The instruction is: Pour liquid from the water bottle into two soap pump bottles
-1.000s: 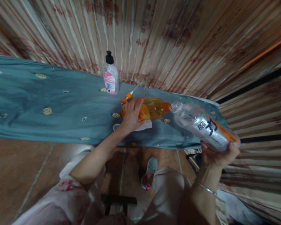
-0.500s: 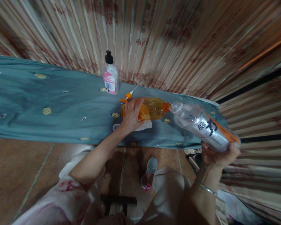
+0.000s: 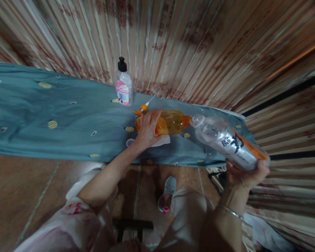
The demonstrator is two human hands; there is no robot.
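The left hand (image 3: pixel 147 131) reaches over the near edge of the tabletop (image 3: pixel 73 119), palm down, fingers clamped round the base half of the amber bottle (image 3: pixel 174 122), right of centre; the right hand (image 3: pixel 245 174), by the near right corner, has its fingers clamped on the base of the clear bottle (image 3: pixel 212 134), neck slanting left to the amber mouth; brown floor tiles (image 3: pixel 23 189) lie below; pleated curtains (image 3: pixel 152 31) line the far edge.

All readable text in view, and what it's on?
None reads for certain.
Clear bottle: large dark characters, too blurred and angled to quote; the smaller print is illegible.
Pump bottle: print on the pink label, too small.
Orange bottle: no text I can make out.
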